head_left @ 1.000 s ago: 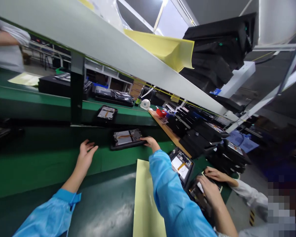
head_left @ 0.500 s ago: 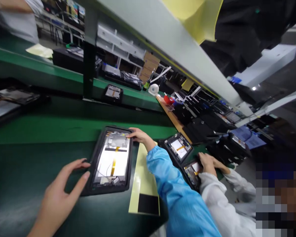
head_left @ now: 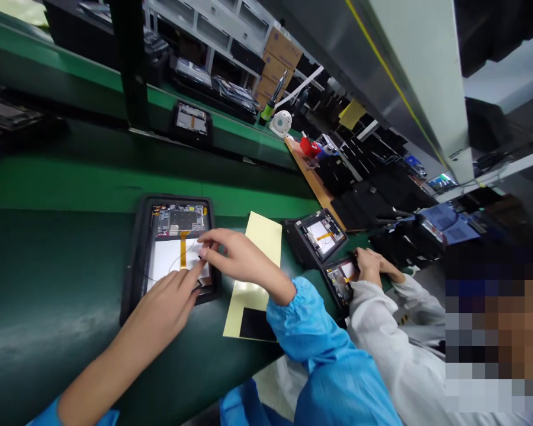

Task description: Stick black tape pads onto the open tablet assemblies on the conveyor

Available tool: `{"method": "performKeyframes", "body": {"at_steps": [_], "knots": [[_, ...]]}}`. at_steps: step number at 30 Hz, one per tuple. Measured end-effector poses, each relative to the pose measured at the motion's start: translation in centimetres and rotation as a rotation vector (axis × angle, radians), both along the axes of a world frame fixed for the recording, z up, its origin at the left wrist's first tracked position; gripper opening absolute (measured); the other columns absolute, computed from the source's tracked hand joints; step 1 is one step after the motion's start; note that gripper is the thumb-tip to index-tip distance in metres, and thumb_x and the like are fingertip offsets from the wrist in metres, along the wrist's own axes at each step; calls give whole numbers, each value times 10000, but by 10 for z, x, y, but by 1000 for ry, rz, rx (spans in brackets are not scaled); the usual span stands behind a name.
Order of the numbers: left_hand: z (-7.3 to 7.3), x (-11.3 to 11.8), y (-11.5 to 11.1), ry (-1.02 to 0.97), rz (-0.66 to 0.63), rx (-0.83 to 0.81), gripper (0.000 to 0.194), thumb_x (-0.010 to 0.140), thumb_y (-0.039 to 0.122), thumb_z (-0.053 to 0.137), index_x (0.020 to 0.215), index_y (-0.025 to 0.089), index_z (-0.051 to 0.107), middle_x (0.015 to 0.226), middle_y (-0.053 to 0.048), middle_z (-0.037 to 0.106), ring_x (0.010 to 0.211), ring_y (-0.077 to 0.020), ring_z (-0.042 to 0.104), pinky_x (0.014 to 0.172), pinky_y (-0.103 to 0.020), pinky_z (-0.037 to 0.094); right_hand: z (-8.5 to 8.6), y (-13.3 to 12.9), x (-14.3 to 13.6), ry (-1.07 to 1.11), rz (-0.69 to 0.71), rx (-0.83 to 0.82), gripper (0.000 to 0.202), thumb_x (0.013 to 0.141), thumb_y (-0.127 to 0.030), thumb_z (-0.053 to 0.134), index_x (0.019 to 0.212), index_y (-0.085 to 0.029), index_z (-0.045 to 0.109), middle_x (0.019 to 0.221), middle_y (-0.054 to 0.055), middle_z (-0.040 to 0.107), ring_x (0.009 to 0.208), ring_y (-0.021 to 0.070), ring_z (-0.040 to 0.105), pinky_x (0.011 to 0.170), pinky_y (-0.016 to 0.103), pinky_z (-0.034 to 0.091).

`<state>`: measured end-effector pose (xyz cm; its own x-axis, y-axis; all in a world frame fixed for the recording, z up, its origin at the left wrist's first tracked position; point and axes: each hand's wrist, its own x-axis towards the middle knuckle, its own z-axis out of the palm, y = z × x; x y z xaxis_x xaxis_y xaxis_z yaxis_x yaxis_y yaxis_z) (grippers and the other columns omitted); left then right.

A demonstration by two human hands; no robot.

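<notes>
An opened tablet (head_left: 160, 254) lies in a black frame (head_left: 131, 278) on the green bench. Its grey circuit board (head_left: 182, 219), orange ribbon strip (head_left: 183, 251) and a thin wire are exposed. Over the tablet's right side, my right hand (head_left: 231, 254) is closed in a pinch, with something small and dark at the fingertips that I cannot make out. My left hand (head_left: 169, 305) reaches across the tablet's lower part. Its fingers are held together and meet the right fingertips. The left thumb and whatever lies under that hand are hidden.
A yellow sheet (head_left: 266, 236) with a black patch lies right of the tablet. Beyond it, a co-worker's hands (head_left: 373, 263) touch another opened tablet (head_left: 340, 278), near a third one (head_left: 322, 236). A small white fan (head_left: 281, 122) and another tablet (head_left: 190, 121) stand farther back.
My right hand has left the tablet's upper right edge for its middle right. My left hand has come from beside the tablet onto its lower part. The silvery top area now shows circuit board.
</notes>
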<state>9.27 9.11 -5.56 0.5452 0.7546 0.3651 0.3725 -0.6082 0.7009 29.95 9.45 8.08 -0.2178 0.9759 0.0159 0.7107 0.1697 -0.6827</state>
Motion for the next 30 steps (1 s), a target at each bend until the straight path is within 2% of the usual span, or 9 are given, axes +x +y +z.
{"method": "performKeyframes", "body": {"at_steps": [5,8,11,13,17,19,22,25,30], "knots": [[12,-10,5,-142,13,-430,651,1011,651,540,1484,224,672,955,-74,792,878,-298,804,788,-347,623,-24,-32,0,97,-9,-127,112,1024,-250,762,1090,-239,853,958,23,807,858,208,739,802,302,546],[19,-11,4,-241,122,-580,782,894,756,662,1455,212,649,954,-68,788,948,-321,814,858,-377,656,-40,-37,-1,333,-32,-329,265,1039,-470,760,972,-227,844,858,8,786,752,174,679,732,286,516],[27,-6,3,-371,218,-709,848,773,744,792,1412,217,609,938,-46,775,899,-315,806,852,-405,679,-47,-40,-3,658,-109,-491,527,826,-708,908,946,-208,793,812,-4,766,733,164,673,751,296,550],[36,1,2,-482,269,-795,869,714,696,859,1383,224,571,926,-27,770,802,-286,787,809,-409,691,-44,-42,-4,745,-174,-459,612,716,-743,968,934,-210,762,814,-10,751,759,172,691,780,309,566],[54,16,-1,-638,278,-927,856,611,575,933,1290,229,543,923,-13,768,769,-268,785,793,-406,714,-33,-47,-9,618,-275,-174,472,914,-685,848,944,-224,751,952,16,757,908,189,708,798,300,542],[59,22,-2,-659,256,-949,828,591,529,942,1252,232,543,909,-5,761,789,-266,791,791,-399,721,-30,-48,-11,592,-262,-104,431,923,-631,869,1053,-235,760,1079,29,776,1023,204,724,864,310,554],[57,24,-5,-684,238,-933,818,639,541,932,1273,230,520,901,-2,765,835,-274,809,828,-410,730,-35,-44,-14,626,-256,-149,466,894,-613,909,1126,-229,783,1016,15,765,910,183,715,826,306,565],[49,18,-12,-629,181,-849,770,822,594,856,1389,224,488,1044,-56,813,996,-305,838,918,-436,724,-44,-38,-10,653,-237,-138,415,932,-601,880,1081,-217,835,999,29,775,864,176,705,780,297,567],[31,-4,-25,-251,64,-211,464,1136,464,556,1554,276,490,1379,-63,785,1318,-281,760,1106,-406,641,-41,-35,14,486,-102,104,239,1085,-405,748,1198,-241,880,1187,89,811,1106,228,745,967,351,596]]}}
